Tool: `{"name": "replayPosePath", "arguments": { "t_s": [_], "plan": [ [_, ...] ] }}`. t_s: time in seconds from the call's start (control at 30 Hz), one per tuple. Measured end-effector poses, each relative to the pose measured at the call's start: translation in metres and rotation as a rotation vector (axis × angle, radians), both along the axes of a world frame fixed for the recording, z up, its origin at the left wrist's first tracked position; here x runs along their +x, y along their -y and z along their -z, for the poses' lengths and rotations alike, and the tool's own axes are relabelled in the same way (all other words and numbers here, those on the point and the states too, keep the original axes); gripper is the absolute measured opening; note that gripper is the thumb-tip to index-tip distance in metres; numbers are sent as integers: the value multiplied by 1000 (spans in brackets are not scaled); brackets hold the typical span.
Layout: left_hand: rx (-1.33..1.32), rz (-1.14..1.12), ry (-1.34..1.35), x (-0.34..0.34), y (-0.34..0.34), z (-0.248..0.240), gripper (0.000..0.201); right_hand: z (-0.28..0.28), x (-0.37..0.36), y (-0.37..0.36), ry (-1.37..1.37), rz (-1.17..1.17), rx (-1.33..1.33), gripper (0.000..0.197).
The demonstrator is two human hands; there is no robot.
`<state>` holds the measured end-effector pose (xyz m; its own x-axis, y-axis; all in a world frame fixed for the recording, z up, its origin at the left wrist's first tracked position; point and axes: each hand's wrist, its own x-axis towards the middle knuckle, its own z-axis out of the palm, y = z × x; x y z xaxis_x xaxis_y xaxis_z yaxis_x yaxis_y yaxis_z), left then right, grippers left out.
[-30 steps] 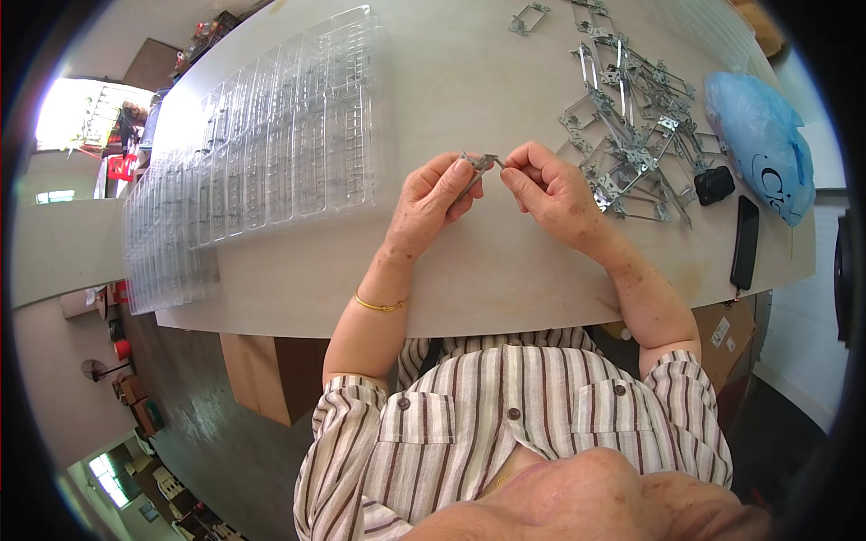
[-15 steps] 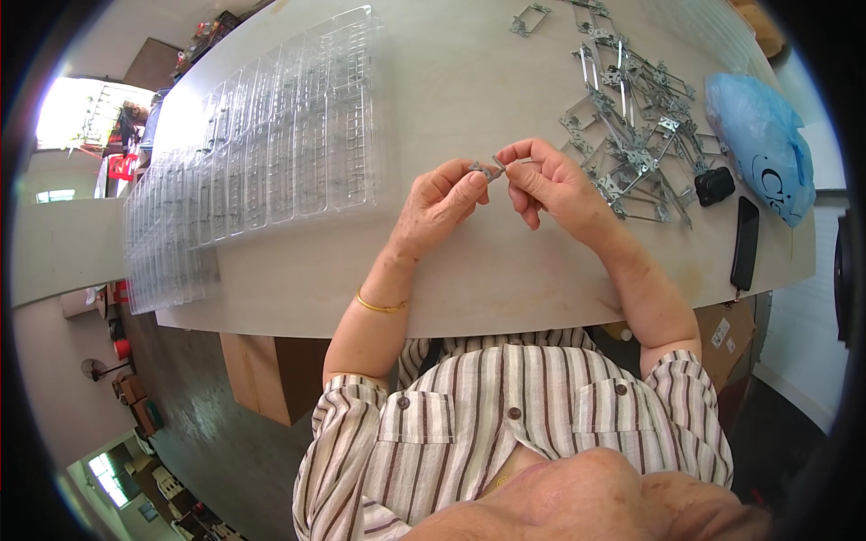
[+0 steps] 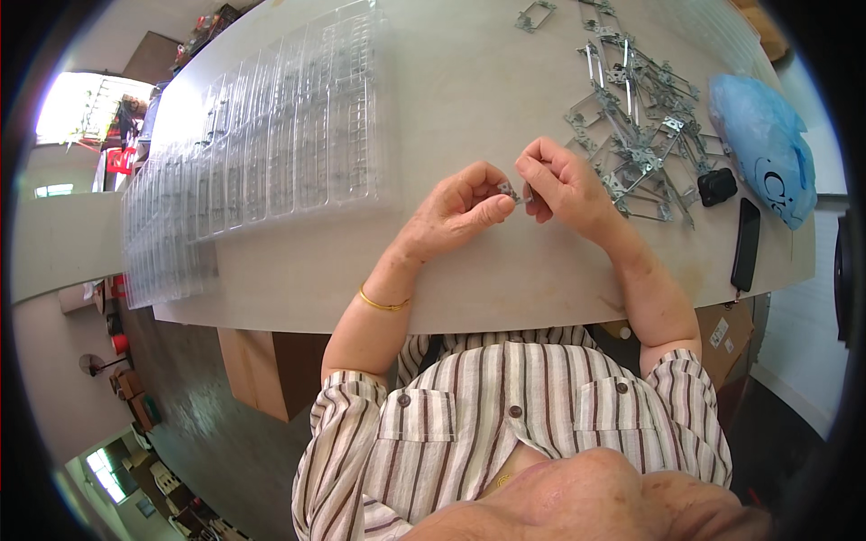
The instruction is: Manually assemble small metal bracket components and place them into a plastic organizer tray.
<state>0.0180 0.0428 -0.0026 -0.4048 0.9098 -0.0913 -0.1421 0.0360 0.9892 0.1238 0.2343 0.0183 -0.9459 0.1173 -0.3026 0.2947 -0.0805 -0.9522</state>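
Above the table's near middle, my left hand (image 3: 458, 213) pinches a small grey metal bracket (image 3: 510, 191) between thumb and fingers. Close beside it on the right is my right hand (image 3: 570, 194), its fingers curled and the thumb pressed in. A bit of grey shows beneath those fingers, but what they grip is mostly hidden. Just past my right hand lies a loose pile of metal brackets joined by thin rods (image 3: 645, 158). One separate rectangular metal frame (image 3: 536, 16) lies at the far edge of view.
Stacked clear plastic trays (image 3: 298, 126) with rows of compartments cover the table's left. At right are a blue plastic bag (image 3: 762, 135), a small black case (image 3: 717, 187) and a dark phone-like slab (image 3: 745, 243). A cardboard box (image 3: 248, 365) stands below the near edge.
My hands have shifted slightly to the right and turned. The right fingers have curled inward, and the bracket at my left fingertips now sits lower.
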Motion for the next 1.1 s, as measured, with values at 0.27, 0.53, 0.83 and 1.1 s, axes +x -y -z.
{"name": "replayPosePath", "arguments": {
  "t_s": [0.27, 0.53, 0.83, 1.1],
  "plan": [
    [-31, -38, 124, -3, -2, -8, 37, -9, 0, -1, -227, 301, 73, 15],
    [90, -173, 355, -6, -6, -1, 37, 4, 4, 13, -460, 216, 110, 12],
    [112, -176, 338, -4, -4, -2, 37, 16, 1, 15, -789, 243, 608, 17],
    [147, -163, 343, -6, -3, 2, 35, 17, 1, 17, -820, 268, 784, 20]
  ]
}}
